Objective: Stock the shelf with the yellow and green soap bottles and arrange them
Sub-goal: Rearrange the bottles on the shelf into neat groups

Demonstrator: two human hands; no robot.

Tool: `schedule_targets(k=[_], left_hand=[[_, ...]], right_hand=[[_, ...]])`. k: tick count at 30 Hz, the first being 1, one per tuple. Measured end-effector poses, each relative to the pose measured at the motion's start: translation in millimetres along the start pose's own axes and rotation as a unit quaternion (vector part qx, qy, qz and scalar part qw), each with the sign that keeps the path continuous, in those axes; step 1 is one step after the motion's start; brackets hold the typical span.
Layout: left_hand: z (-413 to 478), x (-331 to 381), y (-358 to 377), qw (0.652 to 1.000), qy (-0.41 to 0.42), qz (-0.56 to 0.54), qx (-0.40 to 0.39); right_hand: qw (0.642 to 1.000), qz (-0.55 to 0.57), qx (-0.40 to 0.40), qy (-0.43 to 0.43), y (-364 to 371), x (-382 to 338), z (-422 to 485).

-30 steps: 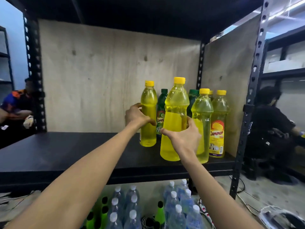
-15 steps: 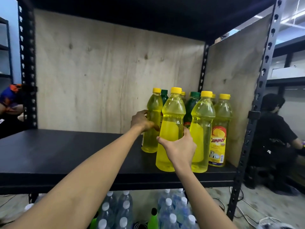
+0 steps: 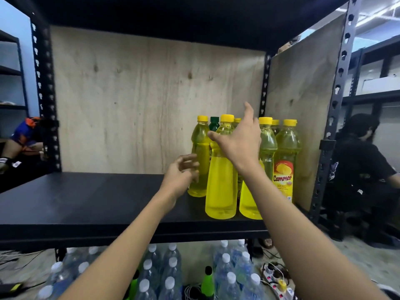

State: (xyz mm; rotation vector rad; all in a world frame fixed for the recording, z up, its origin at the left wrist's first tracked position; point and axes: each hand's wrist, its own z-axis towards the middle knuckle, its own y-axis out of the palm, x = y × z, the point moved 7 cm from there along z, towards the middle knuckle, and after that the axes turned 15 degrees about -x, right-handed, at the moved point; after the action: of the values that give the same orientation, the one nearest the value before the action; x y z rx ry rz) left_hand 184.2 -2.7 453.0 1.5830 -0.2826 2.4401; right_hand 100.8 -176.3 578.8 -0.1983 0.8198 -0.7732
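Note:
Several yellow soap bottles stand grouped at the right end of the black shelf [image 3: 86, 202]. The front yellow bottle [image 3: 220, 182] stands free near the shelf's front edge. Behind it to the left is another yellow bottle [image 3: 200, 161]; a green bottle [image 3: 214, 123] shows only its cap and neck. A labelled yellow bottle [image 3: 286, 161] stands by the right plywood wall. My left hand [image 3: 183, 175] hovers with loosely curled fingers beside the left bottle, holding nothing. My right hand [image 3: 240, 144] is raised and spread in front of the bottle necks, holding nothing.
Plywood panels close the back and right side of the shelf bay. The shelf's left half is bare black board. Below stand several clear water bottles [image 3: 225, 276], green bottles [image 3: 206, 282] and a power strip [image 3: 279, 282]. A person in black [image 3: 363, 169] sits to the right; another crouches far left.
Both hands have let go of the yellow bottles. The right hand rose and spread open above the front bottle; the left hand drew back from the left bottle.

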Motion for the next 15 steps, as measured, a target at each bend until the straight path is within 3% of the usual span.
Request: schedule_targets(k=[4,10,15], left_hand=[[-14,-30,29,0.98,-0.125,0.03,-0.153],[-19,-50,35,0.976,-0.129,0.058,-0.164],[-24,-46,33,0.963,-0.138,0.099,-0.211]], right_hand=[[0.994,-0.057,-0.065,0.067,9,5,21],[0.992,-0.027,-0.073,0.102,9,11,21],[0.996,0.007,-0.043,0.076,-2,0,6]])
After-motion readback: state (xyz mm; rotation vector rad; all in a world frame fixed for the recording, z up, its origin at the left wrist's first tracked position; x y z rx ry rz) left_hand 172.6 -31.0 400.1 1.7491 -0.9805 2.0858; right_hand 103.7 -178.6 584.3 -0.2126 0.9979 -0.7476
